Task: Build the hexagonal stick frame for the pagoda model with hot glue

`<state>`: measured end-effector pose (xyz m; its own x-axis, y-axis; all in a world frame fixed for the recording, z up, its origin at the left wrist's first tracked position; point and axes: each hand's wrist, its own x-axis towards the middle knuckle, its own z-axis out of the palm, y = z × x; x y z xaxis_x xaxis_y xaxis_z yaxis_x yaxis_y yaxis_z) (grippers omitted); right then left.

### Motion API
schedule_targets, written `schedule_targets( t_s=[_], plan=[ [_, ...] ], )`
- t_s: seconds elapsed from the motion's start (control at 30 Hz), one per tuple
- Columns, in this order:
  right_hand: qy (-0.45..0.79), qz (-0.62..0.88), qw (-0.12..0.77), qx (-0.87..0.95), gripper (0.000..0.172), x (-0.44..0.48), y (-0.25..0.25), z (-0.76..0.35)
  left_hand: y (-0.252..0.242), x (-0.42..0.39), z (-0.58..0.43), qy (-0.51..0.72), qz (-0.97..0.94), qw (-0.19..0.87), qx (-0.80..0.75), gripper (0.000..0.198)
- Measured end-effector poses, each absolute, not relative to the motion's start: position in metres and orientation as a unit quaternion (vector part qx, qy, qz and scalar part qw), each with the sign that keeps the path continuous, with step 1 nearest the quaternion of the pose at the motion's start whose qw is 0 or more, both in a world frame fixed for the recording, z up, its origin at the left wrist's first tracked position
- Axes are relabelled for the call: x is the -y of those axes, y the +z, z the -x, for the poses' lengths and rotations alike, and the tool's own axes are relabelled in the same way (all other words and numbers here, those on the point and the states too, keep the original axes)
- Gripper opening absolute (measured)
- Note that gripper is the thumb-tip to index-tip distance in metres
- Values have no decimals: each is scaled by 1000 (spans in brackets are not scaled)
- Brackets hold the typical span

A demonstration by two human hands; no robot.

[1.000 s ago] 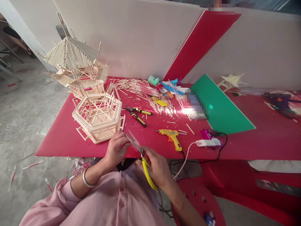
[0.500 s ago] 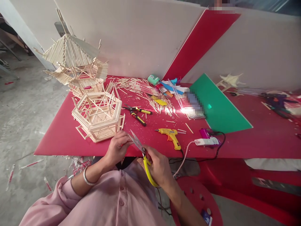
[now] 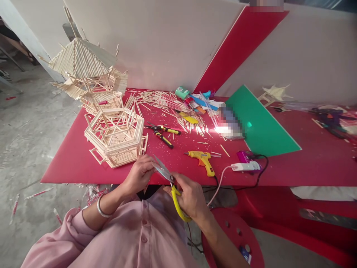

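My right hand (image 3: 189, 195) grips yellow-handled scissors (image 3: 165, 172) by the handles, their blades pointing up and to the left. At the blade tips my left hand (image 3: 141, 172) is closed in a pinch; what lies between its fingers is too small to make out. Just beyond my left hand stands a hexagonal frame (image 3: 115, 139) built of thin wooden sticks. Behind it rises a stick-built pavilion roof (image 3: 79, 61) with sloping sides.
On the red table (image 3: 67, 160) lie pliers (image 3: 163, 134), a yellow glue gun (image 3: 203, 160), a power strip (image 3: 245, 166) and many loose sticks (image 3: 158, 102). A green board (image 3: 259, 126) rests at the right. A red stool (image 3: 237, 238) stands below.
The scissor blades have closed together and tilted slightly near my left fingertips. Both hands stay in nearly the same place.
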<state>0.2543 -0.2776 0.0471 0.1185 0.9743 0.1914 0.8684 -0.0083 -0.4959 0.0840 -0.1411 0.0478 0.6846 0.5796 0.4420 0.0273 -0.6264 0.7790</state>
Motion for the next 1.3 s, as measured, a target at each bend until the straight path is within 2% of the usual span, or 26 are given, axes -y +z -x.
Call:
schedule_targets(
  t_s=[0.17, 0.43, 0.7, 0.93, 1.13, 1.3],
  plan=[
    [165, 706, 300, 619, 32, 282, 35, -254, 48, 141, -89, 361, -819, 407, -180, 28],
    [94, 735, 236, 629, 39, 282, 48, -255, 51, 141, -89, 373, -796, 419, -229, 23],
    [127, 728, 237, 630, 33, 281, 50, -247, 52, 143, -89, 382, -804, 393, -230, 26],
    [142, 739, 191, 630, 34, 281, 52, -243, 52, 141, -86, 380, -836, 329, -221, 25],
    [187, 730, 219, 620, 31, 280, 52, -242, 51, 141, -86, 381, -834, 336, -215, 26],
    [215, 718, 235, 618, 37, 279, 53, -242, 53, 141, -85, 388, -824, 355, -209, 24]
  ],
)
